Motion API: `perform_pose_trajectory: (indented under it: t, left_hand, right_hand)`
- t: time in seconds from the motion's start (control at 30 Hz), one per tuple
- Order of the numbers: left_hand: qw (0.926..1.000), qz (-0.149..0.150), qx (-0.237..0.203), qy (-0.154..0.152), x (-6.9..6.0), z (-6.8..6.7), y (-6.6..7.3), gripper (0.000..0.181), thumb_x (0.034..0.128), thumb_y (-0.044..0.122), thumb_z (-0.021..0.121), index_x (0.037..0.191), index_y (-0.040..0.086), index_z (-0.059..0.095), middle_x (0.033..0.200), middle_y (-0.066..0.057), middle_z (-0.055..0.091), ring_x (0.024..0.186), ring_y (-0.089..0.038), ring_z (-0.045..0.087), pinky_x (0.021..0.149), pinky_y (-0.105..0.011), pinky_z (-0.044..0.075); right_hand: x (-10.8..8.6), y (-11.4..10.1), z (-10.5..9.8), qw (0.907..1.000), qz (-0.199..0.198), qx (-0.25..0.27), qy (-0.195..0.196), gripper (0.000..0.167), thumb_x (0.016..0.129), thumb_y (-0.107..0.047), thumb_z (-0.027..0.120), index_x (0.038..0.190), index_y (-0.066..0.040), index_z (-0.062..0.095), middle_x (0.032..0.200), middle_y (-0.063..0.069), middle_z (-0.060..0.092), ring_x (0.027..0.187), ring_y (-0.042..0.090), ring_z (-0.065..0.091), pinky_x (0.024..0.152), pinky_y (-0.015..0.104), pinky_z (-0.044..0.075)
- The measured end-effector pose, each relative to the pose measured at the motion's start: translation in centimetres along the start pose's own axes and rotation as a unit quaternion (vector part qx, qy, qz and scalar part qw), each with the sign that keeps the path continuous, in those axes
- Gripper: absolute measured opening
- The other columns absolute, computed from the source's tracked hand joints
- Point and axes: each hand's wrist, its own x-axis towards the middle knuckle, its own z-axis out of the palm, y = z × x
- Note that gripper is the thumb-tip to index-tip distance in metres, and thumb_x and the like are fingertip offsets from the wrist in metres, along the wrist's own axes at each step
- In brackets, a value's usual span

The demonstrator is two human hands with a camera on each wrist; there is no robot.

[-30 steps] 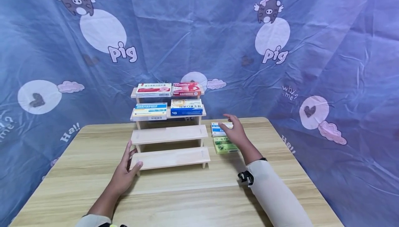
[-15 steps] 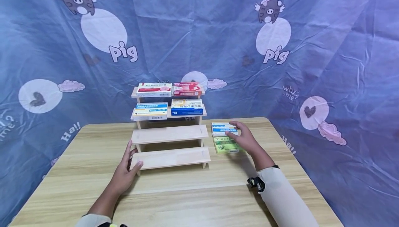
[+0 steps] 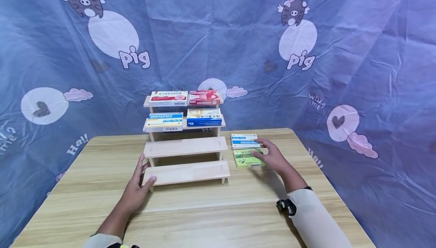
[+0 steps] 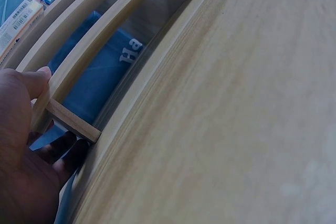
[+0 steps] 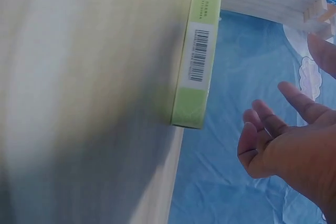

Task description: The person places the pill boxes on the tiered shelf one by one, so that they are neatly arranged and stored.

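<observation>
A pale wooden stand with stepped shelves (image 3: 185,146) stands on the table. The left hand (image 3: 134,195) grips the left end of its lowest shelf, thumb on top; in the left wrist view that hand (image 4: 23,171) has its fingers around the stand's end by a leg (image 4: 73,120). To the right of the stand, a green box (image 3: 246,160) lies flat in front of a blue-and-white box (image 3: 242,141). Over the right side of these two hovers the right hand (image 3: 276,160), fingers apart and bent. The right wrist view shows this hand (image 5: 296,140) holding nothing, beside the green box (image 5: 197,59).
Red-and-white (image 3: 168,98) and red (image 3: 204,97) boxes lie on the top shelf. Below them are a white, blue and yellow box (image 3: 164,121) and a blue-and-white one (image 3: 204,117). A blue patterned cloth (image 3: 211,51) hangs behind the table (image 3: 204,217).
The right hand has moved right and toward the viewer, from above the blue-and-white box to the green box's right side. The left hand and both boxes have stayed put.
</observation>
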Motion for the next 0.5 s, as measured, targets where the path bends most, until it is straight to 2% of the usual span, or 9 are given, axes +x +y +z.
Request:
perform_pose_trajectory:
  t: [0.3, 0.5]
  left_hand:
    - [0.9999, -0.008, -0.008, -0.004, 0.1, 0.2, -0.2, 0.094, 0.1154, 0.025, 0.058, 0.175, 0.037, -0.015, 0.176, -0.032, 0.025, 0.162, -0.063, 0.02, 0.125, -0.077, 0.026]
    - [1.0, -0.003, -0.007, 0.0, 0.1, 0.2, -0.3, 0.094, 0.1152, 0.023, 0.058, 0.175, 0.037, -0.014, 0.176, -0.032, 0.026, 0.161, -0.063, 0.021, 0.124, -0.075, 0.029]
  right_hand:
    - [-0.6, 1.1, -0.5, 1.0, 0.006, -0.005, -0.003, 0.067, 0.104, -0.026, 0.076, 0.162, -0.002, 0.049, 0.169, 0.024, 0.045, 0.156, 0.051, 0.038, 0.125, 0.074, 0.034]
    - [-0.6, 1.9, -0.6, 1.0, 0.007, 0.003, 0.003, 0.068, 0.104, -0.028, 0.077, 0.161, -0.001, 0.05, 0.168, 0.024, 0.046, 0.155, 0.05, 0.039, 0.125, 0.073, 0.034]
